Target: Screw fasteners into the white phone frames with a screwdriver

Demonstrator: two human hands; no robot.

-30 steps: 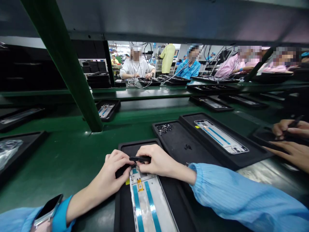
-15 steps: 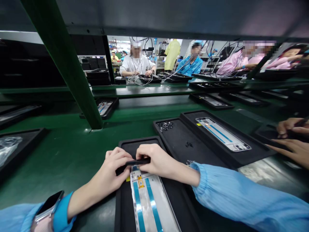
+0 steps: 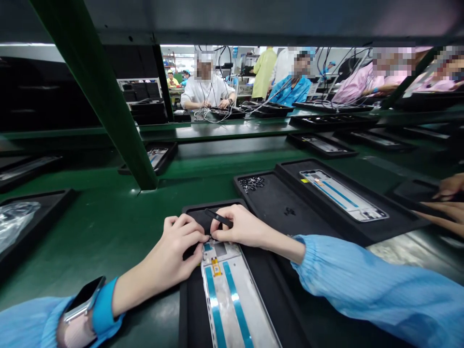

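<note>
I'm steering my left hand (image 3: 170, 246) with its fingers curled in at the top edge of a phone frame (image 3: 232, 299), though I can't tell if they're gripping it, while my right hand (image 3: 239, 229) is pinching a small black stick (image 3: 217, 217) just above the frame, which is lying in a black tray (image 3: 190, 309)

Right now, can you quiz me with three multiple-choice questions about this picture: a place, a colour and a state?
1. Which wrist wears the smartwatch? A right B left C neither
2. What colour are the long stripes on the phone frame? A red B yellow C blue
3. How do the tiny dark parts lie? A in a bag B heaped on a black tray C on the frame

1 B: it sits above the left hand.
2 C: two blue stripes show.
3 B: they lie loose in a pile.
</note>
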